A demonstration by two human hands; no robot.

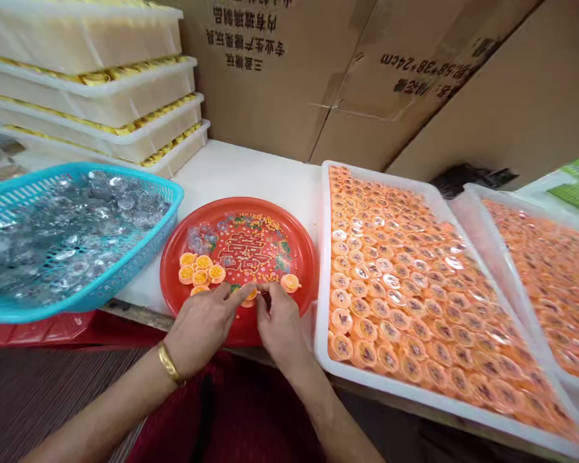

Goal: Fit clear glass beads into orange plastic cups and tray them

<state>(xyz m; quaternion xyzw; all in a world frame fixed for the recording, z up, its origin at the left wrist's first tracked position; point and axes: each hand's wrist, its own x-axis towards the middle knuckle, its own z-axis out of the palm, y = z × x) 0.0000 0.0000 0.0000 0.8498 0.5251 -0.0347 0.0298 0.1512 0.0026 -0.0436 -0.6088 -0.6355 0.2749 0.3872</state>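
A round red plate (pixel 299 247) with a printed centre lies at the table's front edge. Both my hands meet over its near rim. My left hand (pixel 200 325), a gold bangle on its wrist, pinches a small orange cup (pixel 251 294) between thumb and forefinger. My right hand (pixel 280 321) is closed in a pinch right beside it, touching the same cup. Several small orange cups (pixel 201 269) filled with yellow beads cluster on the plate's left, and one more orange cup (pixel 290 282) sits to the right. A few clear lids (pixel 200 238) and loose yellow beads (pixel 265 222) lie farther back.
A turquoise basket (pixel 139 263) of clear plastic lids stands at left. A white tray (pixel 321 308) packed with several orange cups sits at right, a second white tray (pixel 473 193) beyond it. Stacked white trays (pixel 125 109) and cardboard boxes (pixel 357 77) line the back.
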